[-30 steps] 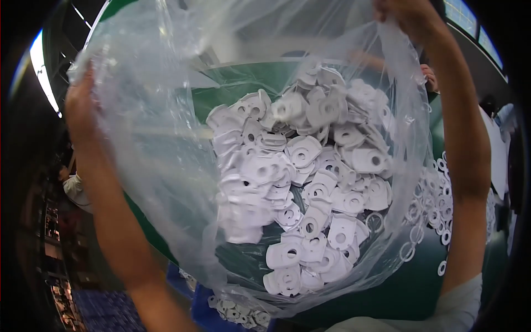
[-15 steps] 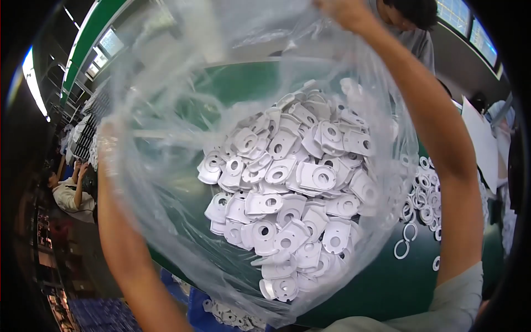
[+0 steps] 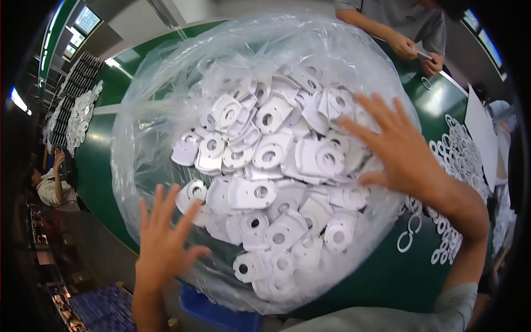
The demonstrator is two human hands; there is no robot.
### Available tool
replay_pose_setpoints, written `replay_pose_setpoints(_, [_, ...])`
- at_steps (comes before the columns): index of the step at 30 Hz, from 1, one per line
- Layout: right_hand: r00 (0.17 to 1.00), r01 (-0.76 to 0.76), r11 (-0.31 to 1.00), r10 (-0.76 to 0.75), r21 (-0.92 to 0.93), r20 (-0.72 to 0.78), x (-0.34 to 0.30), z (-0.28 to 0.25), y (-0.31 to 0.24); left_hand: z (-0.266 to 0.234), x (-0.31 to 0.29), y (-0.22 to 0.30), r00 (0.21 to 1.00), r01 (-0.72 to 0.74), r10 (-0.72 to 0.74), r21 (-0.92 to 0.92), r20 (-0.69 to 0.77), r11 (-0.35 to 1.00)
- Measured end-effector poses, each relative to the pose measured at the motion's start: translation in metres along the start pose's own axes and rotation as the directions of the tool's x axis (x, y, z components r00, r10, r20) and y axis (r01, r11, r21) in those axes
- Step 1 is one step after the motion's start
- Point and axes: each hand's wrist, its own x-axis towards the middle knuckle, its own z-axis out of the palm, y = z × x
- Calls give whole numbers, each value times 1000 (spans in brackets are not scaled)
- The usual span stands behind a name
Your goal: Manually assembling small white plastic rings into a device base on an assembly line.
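Observation:
A large clear plastic bag (image 3: 146,127) lies spread on the green table, with a heap of white plastic parts (image 3: 269,156) on it. Each part is a flat plate with a round hole. At the heap's left lower side, my left hand (image 3: 166,238) hovers with fingers spread, holding nothing. Over the right side of the heap is my right hand (image 3: 395,149), also spread and without anything in it. Whether either hand touches the parts or the film, I cannot tell.
White rings (image 3: 459,160) lie on the green table (image 3: 354,285) at the right. Across the table a person (image 3: 387,33) handles a small white piece. Another person (image 3: 52,185) is at far left, near stacked white parts (image 3: 83,119). A blue bin (image 3: 218,315) sits below the near edge.
Both hands have let go of the raised bag and come down over the heap. The bag's edge has dropped outward and lies lower around the parts.

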Motion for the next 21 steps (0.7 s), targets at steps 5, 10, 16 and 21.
replay_pose_setpoints(5, [990,-116,991,120,-64,76,-51,8,23,40,-63,-51,888,458,-451,-74,95,886])
replay_pose_setpoints(10, [968,-72,984,108,163,-227,-116,-14,-21,17,-46,66,962,-142,31,-401,-270,905])
replay_pose_setpoints(16, [968,76,900,35,428,-247,-222,-12,-92,89,-64,173,892,-378,363,-3,-271,926])
replay_pose_setpoints(21, [973,95,825,41,557,-227,-280,20,-96,90,-95,215,850,-372,417,195,-323,908])
